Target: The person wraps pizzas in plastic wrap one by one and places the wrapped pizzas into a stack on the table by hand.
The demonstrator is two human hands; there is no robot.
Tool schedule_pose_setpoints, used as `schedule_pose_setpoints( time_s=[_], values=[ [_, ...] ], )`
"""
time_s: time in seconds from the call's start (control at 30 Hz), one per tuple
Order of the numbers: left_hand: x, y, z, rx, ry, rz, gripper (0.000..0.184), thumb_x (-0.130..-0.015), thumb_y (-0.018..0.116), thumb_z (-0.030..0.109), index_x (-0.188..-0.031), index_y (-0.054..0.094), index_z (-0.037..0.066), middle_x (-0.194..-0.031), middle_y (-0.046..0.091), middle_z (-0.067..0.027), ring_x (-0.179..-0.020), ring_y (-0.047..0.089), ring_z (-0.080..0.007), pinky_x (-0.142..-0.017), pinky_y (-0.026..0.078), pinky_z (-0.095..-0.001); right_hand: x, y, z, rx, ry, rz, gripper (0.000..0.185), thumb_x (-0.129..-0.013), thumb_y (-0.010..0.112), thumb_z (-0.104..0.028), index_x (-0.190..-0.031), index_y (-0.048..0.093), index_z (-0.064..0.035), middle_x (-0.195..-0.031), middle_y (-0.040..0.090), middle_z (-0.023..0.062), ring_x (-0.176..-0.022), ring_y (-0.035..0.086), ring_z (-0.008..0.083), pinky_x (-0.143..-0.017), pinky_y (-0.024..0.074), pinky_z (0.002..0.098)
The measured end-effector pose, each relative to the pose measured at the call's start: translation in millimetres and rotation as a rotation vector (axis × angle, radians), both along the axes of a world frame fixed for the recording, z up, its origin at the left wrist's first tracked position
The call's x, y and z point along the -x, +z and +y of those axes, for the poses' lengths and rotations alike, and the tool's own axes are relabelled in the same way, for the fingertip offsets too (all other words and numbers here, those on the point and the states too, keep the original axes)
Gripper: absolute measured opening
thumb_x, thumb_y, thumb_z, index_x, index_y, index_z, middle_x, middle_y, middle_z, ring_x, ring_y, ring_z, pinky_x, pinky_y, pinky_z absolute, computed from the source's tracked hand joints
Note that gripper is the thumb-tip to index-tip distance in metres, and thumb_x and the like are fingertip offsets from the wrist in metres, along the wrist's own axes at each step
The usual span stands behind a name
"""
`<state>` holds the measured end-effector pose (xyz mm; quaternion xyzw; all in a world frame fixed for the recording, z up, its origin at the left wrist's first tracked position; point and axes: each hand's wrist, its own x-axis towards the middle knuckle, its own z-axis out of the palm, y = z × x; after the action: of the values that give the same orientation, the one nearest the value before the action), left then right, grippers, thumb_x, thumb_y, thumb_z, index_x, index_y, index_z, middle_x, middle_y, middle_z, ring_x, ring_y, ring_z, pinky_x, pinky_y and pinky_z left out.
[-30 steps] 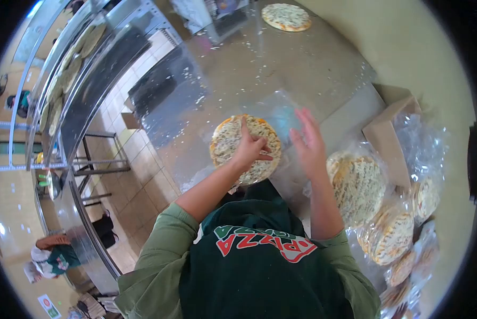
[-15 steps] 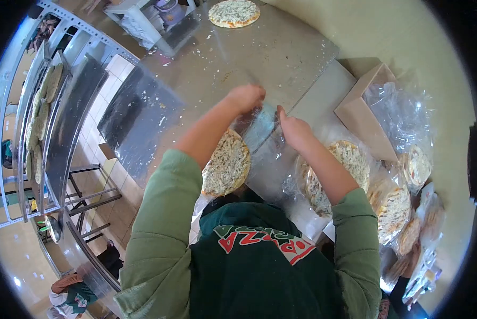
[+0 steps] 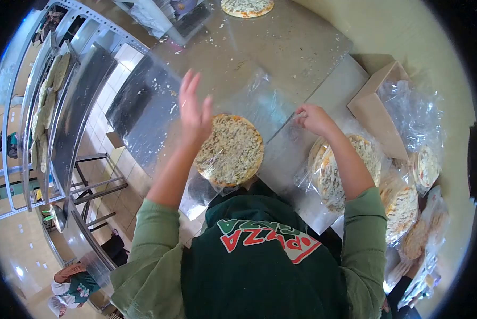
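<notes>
A pizza with a pale crumbly topping lies flat at the table's near edge inside a clear plastic bag. The slack end of the bag spreads over the tabletop beyond the pizza. My left hand is raised by the pizza's far left side, fingers apart and holding nothing. At the bag's right corner, my right hand has its fingers bent and pinched together on what looks like the film edge.
Bagged pizzas are stacked on my right, with more bagged ones beyond. A cardboard box of clear bags stands at the right. Another pizza lies at the far edge. A tray rack and a person are at the left.
My left hand has let go of the bag and moved left, opening. The bag's slack end now lies spread flatter. My right hand has shifted slightly right.
</notes>
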<state>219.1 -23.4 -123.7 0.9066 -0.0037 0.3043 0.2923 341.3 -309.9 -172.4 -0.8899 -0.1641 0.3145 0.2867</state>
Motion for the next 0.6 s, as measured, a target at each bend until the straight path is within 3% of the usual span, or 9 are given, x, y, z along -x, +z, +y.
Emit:
schedule_pose_setpoints(
  time_s=[0.03,0.1,0.17,0.27,0.37,0.47,0.6],
  values=[
    [30,-19,10,-0.035,0.078,-0.02,0.059,-0.079,0.055,0.011,-0.133,0.031,0.005,-0.141,0.025,-0.0197,-0.131,0.022,-0.0378,-0.105,0.021,-0.0475,-1,-2,0,-0.015,-0.043,-0.001,0.031,-0.073,0.063,-0.017,-0.1,0.06,-0.001,-0.088,0.064,0.017,-0.082,0.063,0.0284,-0.075,0.0482,0.0349],
    [83,-44,10,-0.211,0.022,0.209,0.068,-0.079,0.06,0.025,-0.136,0.028,0.006,-0.142,0.021,-0.0208,-0.132,0.018,-0.0375,-0.105,0.016,-0.0517,0,-4,-4,-0.052,-0.088,-0.033,0.029,-0.074,0.063,-0.017,-0.1,0.061,-0.002,-0.088,0.064,0.0168,-0.082,0.063,0.028,-0.074,0.048,0.035],
    [113,-66,-1,-0.178,-0.111,0.431,0.087,-0.072,0.064,0.048,-0.138,0.025,0.007,-0.144,0.018,-0.0206,-0.134,0.014,-0.0374,-0.105,0.011,-0.0534,6,-4,-8,-0.089,-0.088,-0.09,0.027,-0.076,0.061,-0.016,-0.1,0.061,-0.0029,-0.087,0.064,0.0168,-0.081,0.063,0.0286,-0.074,0.0479,0.0356],
    [114,-72,-28,-0.223,-0.22,0.479,0.096,-0.064,0.058,0.067,-0.139,0.027,0.014,-0.144,0.019,-0.0179,-0.134,0.012,-0.0369,-0.105,0.008,-0.0548,25,25,1,-0.088,-0.05,-0.185,0.025,-0.079,0.058,-0.014,-0.1,0.061,-0.0019,-0.087,0.063,0.0181,-0.083,0.061,0.0307,-0.075,0.047,0.036],
    [107,-69,-44,-0.429,-0.293,0.466,0.094,-0.061,0.053,0.074,-0.136,0.033,0.022,-0.144,0.02,-0.0152,-0.134,0.012,-0.0367,-0.103,0.006,-0.059,52,47,18,-0.153,0.049,-0.304,0.027,-0.08,0.055,-0.013,-0.104,0.059,-0.0009,-0.09,0.06,0.0195,-0.085,0.059,0.0334,-0.076,0.0459,0.037],
    [107,-78,-42,-0.425,-0.31,0.449,0.093,-0.059,0.049,0.078,-0.136,0.033,0.029,-0.146,0.017,-0.0132,-0.134,0.012,-0.0364,-0.102,0.001,-0.0612,89,70,42,-0.136,0.16,-0.466,0.029,-0.081,0.053,-0.012,-0.108,0.057,-0.0007,-0.088,0.056,0.019,-0.085,0.056,0.0336,-0.075,0.0448,0.0392],
    [108,-74,-41,-0.424,-0.33,0.437,0.087,-0.064,0.049,0.074,-0.134,0.037,0.025,-0.144,0.022,-0.0145,-0.133,0.014,-0.037,-0.101,0.003,-0.062,148,76,80,-0.063,0.279,-0.553,0.039,-0.078,0.049,-0.007,-0.116,0.049,-0.0006,-0.088,0.051,0.0169,-0.082,0.054,0.0314,-0.072,0.0449,0.0388]
  ],
)
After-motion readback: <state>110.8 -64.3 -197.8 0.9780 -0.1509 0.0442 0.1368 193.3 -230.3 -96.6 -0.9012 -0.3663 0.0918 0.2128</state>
